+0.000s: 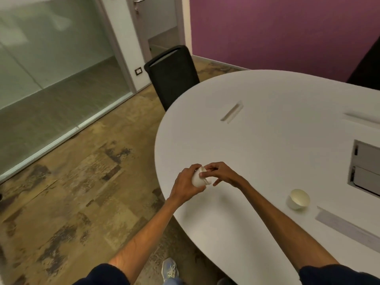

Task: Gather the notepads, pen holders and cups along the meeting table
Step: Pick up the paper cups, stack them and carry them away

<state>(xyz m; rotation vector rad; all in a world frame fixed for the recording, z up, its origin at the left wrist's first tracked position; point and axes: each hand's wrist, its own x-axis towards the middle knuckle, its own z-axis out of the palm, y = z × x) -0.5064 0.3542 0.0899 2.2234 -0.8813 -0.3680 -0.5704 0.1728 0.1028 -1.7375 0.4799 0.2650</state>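
Over the table [257, 140] edge, gripping one tilted white cup [197, 180] in the left hand [185, 187], pinching its rim with the right hand [222, 173], second cup [298, 199] standing well apart, counting two.

A: Where is the first cup [199, 179]?
B: White paper, tipped sideways, rim to the right, gripped in the left hand [185, 187] above the table [267, 140] edge; the right hand [222, 174] pinches its rim.
A: The second cup [298, 199]?
B: White, empty, upright on the table, well apart to the right.

office meeting room | white conference table [267, 130] | glass partition [51, 68]
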